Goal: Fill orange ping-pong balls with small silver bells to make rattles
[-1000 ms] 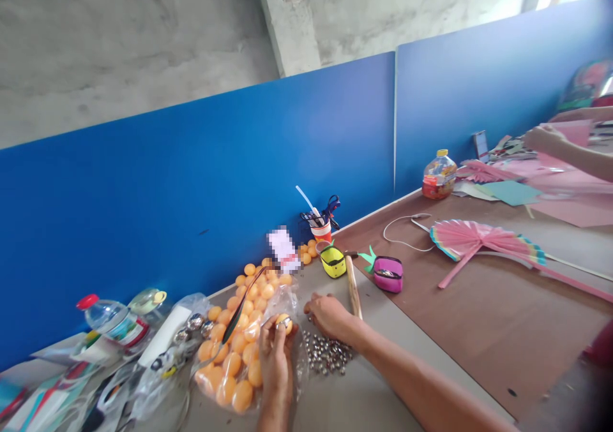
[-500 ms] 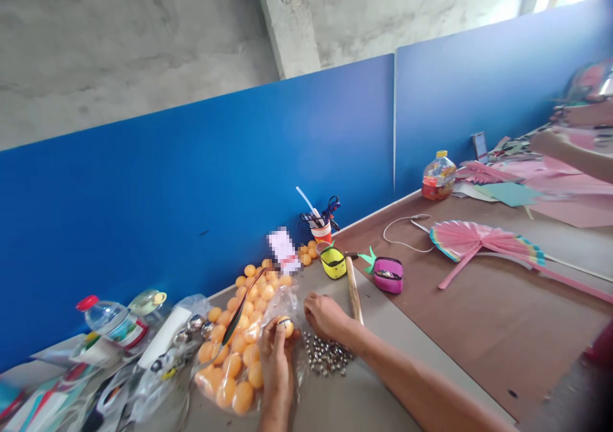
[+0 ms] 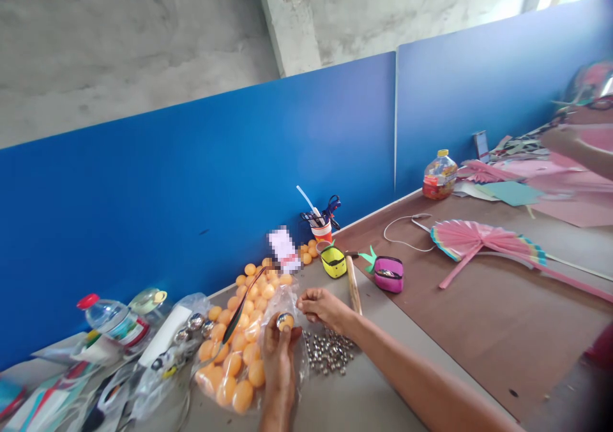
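Observation:
My left hand is closed around an orange ball that has a shiny silver patch on its upper side. Just right of it, my right hand is held with its fingertips pinched together; whatever they hold, if anything, is too small to make out. Below the right hand lies a heap of small shiny metal pieces. A clear plastic bag of orange balls spreads out to the left of my left hand. Behind the right forearm rests a hammer with a wooden handle.
A yellow pouch and a magenta pouch sit beyond the hammer. At the back stands a cup of tools. Bottles and plastic wrapping crowd the left. Rightward lie a pink pleated fan and another person's arm.
My right hand has shifted slightly left and up, its fingertips now nearer the ball. The ball has turned in my left hand, showing more silver. The other person's arm has moved right.

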Demonstrator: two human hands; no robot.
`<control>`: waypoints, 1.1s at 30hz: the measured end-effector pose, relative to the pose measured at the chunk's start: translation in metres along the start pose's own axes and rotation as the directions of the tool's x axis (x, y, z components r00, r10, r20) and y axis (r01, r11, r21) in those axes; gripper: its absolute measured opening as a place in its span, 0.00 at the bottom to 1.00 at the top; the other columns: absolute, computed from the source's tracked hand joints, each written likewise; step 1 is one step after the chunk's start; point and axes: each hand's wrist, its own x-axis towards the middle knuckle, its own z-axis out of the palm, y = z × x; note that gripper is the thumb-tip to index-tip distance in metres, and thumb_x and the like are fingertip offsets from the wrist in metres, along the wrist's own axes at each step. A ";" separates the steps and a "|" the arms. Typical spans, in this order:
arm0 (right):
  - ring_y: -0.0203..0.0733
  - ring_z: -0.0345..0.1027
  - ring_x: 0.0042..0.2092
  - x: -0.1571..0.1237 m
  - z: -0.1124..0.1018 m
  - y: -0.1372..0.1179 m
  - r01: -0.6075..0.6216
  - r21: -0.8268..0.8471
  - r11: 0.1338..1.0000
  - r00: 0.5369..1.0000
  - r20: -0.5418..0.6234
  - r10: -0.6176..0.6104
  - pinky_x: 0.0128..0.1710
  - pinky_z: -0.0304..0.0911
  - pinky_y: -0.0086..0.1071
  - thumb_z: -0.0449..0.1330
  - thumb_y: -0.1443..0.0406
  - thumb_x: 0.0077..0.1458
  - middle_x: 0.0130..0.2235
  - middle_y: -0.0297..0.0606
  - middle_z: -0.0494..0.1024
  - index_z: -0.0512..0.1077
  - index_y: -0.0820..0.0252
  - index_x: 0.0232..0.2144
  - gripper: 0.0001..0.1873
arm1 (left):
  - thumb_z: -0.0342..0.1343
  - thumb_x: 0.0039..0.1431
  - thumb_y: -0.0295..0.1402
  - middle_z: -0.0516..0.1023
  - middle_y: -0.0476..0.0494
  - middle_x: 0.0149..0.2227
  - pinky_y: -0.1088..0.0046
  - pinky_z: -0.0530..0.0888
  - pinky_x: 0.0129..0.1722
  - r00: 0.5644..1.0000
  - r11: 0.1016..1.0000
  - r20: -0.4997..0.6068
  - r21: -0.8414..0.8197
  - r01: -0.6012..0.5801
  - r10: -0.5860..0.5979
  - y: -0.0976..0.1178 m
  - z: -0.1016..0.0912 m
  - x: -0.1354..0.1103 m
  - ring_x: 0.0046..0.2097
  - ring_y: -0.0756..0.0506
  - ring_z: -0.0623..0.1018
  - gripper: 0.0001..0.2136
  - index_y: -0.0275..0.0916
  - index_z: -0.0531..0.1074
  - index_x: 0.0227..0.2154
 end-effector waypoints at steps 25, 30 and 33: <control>0.28 0.57 0.19 -0.005 0.012 0.005 -0.111 -0.058 0.992 0.994 0.012 0.112 0.22 0.51 0.25 0.59 0.71 0.39 0.18 0.27 0.69 0.69 0.63 0.22 0.02 | 0.63 0.47 0.42 0.76 0.41 0.45 0.63 0.74 0.46 0.988 0.944 0.056 0.290 -0.157 0.147 -0.005 -0.004 0.003 0.47 0.40 0.77 0.20 0.41 0.69 0.43; 0.29 0.59 0.19 -0.006 0.011 0.005 -0.139 -0.023 0.990 0.990 0.018 0.139 0.23 0.55 0.25 0.60 0.70 0.38 0.18 0.28 0.70 0.69 0.63 0.22 0.04 | 0.62 0.47 0.43 0.77 0.40 0.44 0.62 0.73 0.47 0.984 0.932 0.061 0.317 -0.177 0.166 -0.004 -0.003 0.002 0.47 0.40 0.77 0.21 0.41 0.70 0.43; 0.29 0.60 0.19 -0.006 0.009 0.004 -0.161 -0.037 0.986 0.987 0.021 0.161 0.23 0.56 0.25 0.62 0.69 0.39 0.18 0.29 0.71 0.69 0.64 0.23 0.05 | 0.62 0.46 0.43 0.78 0.39 0.43 0.62 0.74 0.46 0.985 0.924 0.051 0.342 -0.172 0.164 -0.003 -0.003 0.001 0.46 0.39 0.77 0.21 0.40 0.70 0.42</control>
